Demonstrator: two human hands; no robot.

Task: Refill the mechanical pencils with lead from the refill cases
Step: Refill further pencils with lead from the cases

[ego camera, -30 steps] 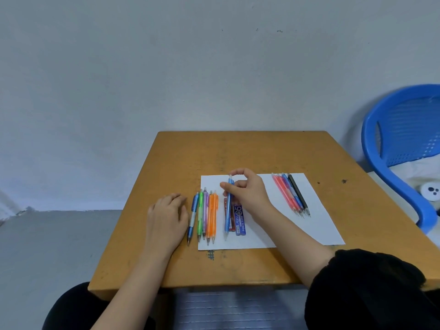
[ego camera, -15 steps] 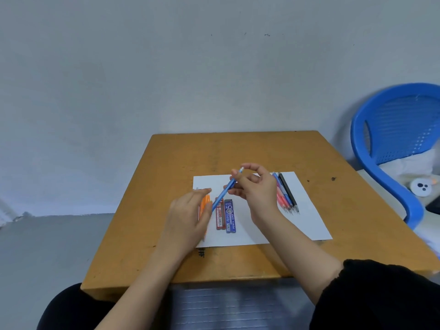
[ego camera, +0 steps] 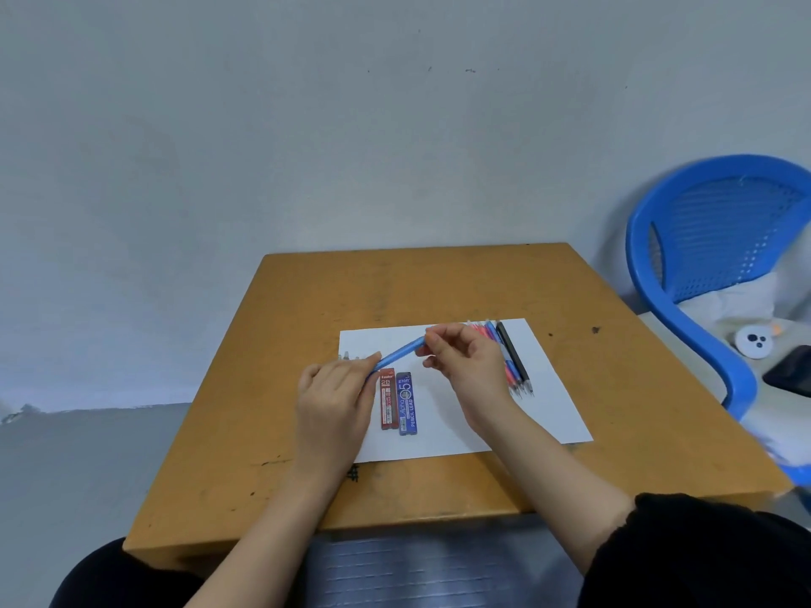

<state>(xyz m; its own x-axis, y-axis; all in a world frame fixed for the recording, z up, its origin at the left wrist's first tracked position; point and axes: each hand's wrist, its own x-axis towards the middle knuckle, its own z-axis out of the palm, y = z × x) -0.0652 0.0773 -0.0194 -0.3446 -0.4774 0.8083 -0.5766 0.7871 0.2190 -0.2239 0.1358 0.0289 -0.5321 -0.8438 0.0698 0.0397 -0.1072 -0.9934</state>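
A light blue mechanical pencil (ego camera: 400,354) is held slanted above the white paper sheet (ego camera: 456,427). My left hand (ego camera: 335,399) grips its lower end and my right hand (ego camera: 467,364) pinches its upper end. Below the pencil, a red lead refill case (ego camera: 388,399) and a blue lead refill case (ego camera: 407,403) lie side by side on the sheet. A row of pink, blue and black pencils (ego camera: 511,357) lies on the sheet's right part, partly hidden by my right hand. The coloured pencils on the left are hidden behind my left hand.
The sheet lies on a small wooden table (ego camera: 281,326) set against a grey wall. A blue plastic chair (ego camera: 711,265) stands to the right, with a white round object (ego camera: 753,341) and a dark phone (ego camera: 790,375) beside it.
My right hand lifted the blue pencil off the sheet. My left hand left the table by the left pencils and took hold of the pencil's lower end. The camera view shifted slightly.
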